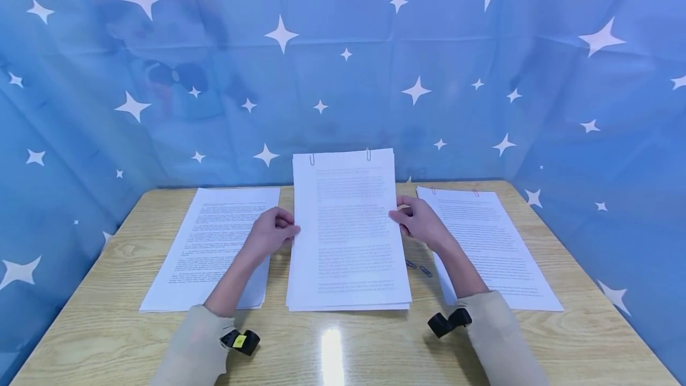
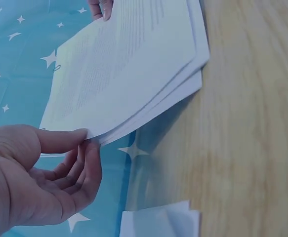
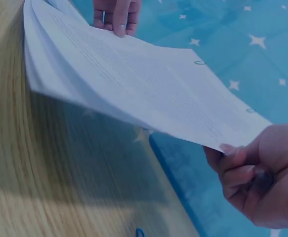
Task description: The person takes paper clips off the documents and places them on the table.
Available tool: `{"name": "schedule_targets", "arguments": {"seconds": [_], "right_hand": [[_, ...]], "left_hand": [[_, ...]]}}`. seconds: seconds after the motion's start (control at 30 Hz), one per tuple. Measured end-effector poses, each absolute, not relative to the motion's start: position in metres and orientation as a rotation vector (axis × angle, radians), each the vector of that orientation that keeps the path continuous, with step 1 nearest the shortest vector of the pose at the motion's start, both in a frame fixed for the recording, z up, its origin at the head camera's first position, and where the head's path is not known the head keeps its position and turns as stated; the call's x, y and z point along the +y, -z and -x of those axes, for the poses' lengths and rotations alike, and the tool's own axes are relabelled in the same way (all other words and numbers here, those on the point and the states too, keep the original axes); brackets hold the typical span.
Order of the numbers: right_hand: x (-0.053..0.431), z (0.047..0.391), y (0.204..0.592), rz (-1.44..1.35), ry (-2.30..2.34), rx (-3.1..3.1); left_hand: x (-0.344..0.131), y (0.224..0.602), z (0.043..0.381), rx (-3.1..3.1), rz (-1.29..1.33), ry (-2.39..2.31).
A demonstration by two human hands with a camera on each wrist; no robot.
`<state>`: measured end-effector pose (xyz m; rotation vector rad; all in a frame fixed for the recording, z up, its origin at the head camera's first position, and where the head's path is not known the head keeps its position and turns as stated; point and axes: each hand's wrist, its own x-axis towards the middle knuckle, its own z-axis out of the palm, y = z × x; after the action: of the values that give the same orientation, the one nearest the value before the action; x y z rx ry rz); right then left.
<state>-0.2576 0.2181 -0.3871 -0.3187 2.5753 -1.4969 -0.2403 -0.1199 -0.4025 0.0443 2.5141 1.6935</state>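
At the left side edge of the middle stack of printed sheets (image 1: 356, 225), the left hand (image 1: 273, 231) pinches the paper between thumb and curled fingers; at the opposite edge, the right hand (image 1: 420, 219) pinches likewise. The stack is tilted, its clipped end raised off the tabletop (image 1: 96, 314); whether the lower edge touches the wood cannot be told. 2 paper clips (image 1: 368, 155) sit along its top edge, and its lower corners show sheets slightly staggered. Just beside its right edge, below the right hand, blue paper clips (image 1: 425, 271) lie on the wood. Farther out, a left stack (image 1: 214, 237) lies flat, partly hidden by the left forearm (image 1: 230, 285); a right stack (image 1: 498, 249) carries 2 red clips (image 1: 476, 193) at its top edge. 2 black devices (image 1: 248, 343) show at the light sleeve cuffs (image 1: 198, 344). Behind hangs a blue curtain (image 1: 343, 85) with white stars.
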Motion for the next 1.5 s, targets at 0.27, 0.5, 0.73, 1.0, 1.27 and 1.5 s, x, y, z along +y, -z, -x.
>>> {"name": "schedule_targets", "arguments": {"seconds": [0.27, 0.5, 0.73, 1.0, 1.27, 1.5], "right_hand": [[0.215, 0.254, 0.38, 0.383, 1.541, 2.575], [0.211, 0.248, 0.374, 0.41, 1.557, 2.558], [0.211, 0.243, 0.37, 0.496, 1.567, 2.518], [0.215, 0.241, 0.368, 0.591, 1.513, 2.497], [0.216, 0.238, 0.365, 0.629, 1.458, 2.574], [0.216, 0.231, 0.353, 0.636, 1.532, 2.666]], "left_hand": [[-0.127, 0.392, 0.237, 2.617, -0.073, -1.715], [-0.128, 0.385, 0.237, 2.563, -0.194, -1.845], [-0.127, 0.373, 0.231, 2.549, -0.203, -1.927], [-0.128, 0.366, 0.226, 2.512, -0.23, -1.962], [-0.128, 0.364, 0.218, 2.654, -0.241, -1.945], [-0.126, 0.356, 0.211, 2.722, -0.212, -1.981]]}}
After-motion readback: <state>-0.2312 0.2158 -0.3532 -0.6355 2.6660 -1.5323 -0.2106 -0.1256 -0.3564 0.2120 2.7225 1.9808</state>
